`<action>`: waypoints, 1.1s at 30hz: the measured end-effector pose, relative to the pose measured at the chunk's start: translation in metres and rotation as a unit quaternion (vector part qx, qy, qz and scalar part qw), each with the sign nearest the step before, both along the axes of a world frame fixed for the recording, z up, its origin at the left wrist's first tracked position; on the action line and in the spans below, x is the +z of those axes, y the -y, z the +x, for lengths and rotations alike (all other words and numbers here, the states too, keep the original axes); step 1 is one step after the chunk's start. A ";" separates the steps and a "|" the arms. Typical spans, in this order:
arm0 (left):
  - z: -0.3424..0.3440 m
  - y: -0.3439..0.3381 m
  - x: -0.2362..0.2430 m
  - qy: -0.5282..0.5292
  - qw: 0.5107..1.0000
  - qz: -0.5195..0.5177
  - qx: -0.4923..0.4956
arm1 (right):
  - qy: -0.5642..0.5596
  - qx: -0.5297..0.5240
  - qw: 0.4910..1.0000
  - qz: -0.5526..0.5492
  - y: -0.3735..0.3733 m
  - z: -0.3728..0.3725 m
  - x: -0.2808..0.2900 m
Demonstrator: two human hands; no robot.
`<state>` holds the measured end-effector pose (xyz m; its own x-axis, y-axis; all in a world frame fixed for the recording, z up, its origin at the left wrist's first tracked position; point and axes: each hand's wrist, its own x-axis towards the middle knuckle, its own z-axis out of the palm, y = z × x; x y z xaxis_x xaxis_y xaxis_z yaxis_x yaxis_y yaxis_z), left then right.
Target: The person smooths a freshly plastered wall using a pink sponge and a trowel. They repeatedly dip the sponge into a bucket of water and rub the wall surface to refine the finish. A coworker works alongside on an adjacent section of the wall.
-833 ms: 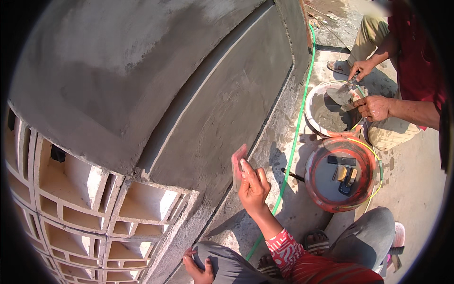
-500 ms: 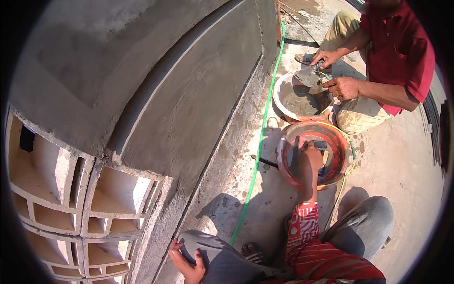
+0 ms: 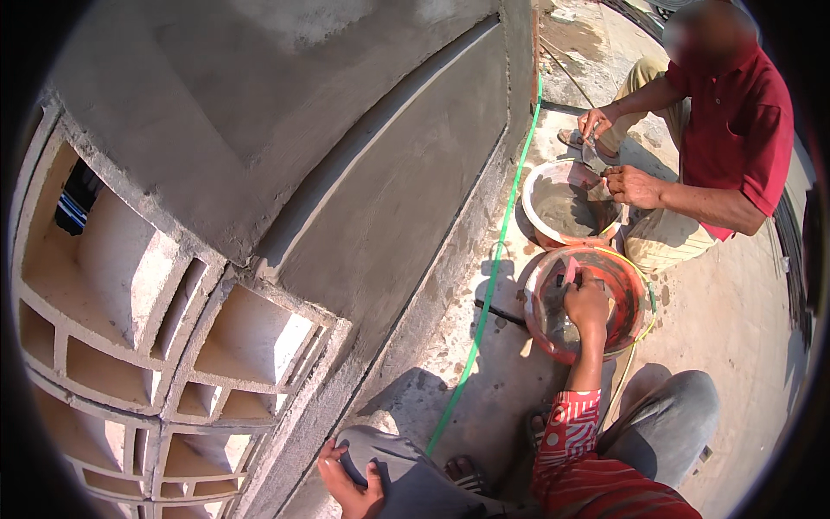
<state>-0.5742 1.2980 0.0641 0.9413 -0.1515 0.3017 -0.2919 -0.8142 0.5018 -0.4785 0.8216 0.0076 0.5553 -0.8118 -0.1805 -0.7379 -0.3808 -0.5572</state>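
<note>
My right hand reaches down into the red bucket, its fingers curled. What they hold is hidden beneath the hand. A flat pink piece sticks up just beyond my fingertips, and a dark object shows partly beside the hand. Grey wet material coats the bucket's inside. My left hand rests on my left knee, fingers apart, with nothing in it.
Touching the red bucket, a white-rimmed bucket holds grey mortar. A co-worker in a red shirt squats there with a metal trowel. A green strap runs along the grey plastered wall; pale ventilation blocks stand left.
My view has shifted, so the scene sits differently. My right hand now covers the dark object in the red bucket. The co-worker's trowel has lowered toward the white-rimmed bucket.
</note>
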 end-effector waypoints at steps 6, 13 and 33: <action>-0.001 0.000 -0.001 0.007 1.000 0.010 0.019 | 0.417 -0.002 0.870 0.264 -0.102 0.106 0.088; -0.017 -0.004 0.005 -0.012 0.998 -0.007 0.058 | 0.540 0.008 0.841 -0.035 -0.144 0.214 0.119; -0.017 0.005 0.005 -0.077 0.992 -0.020 0.097 | 0.594 0.051 0.799 -0.078 -0.119 0.221 0.051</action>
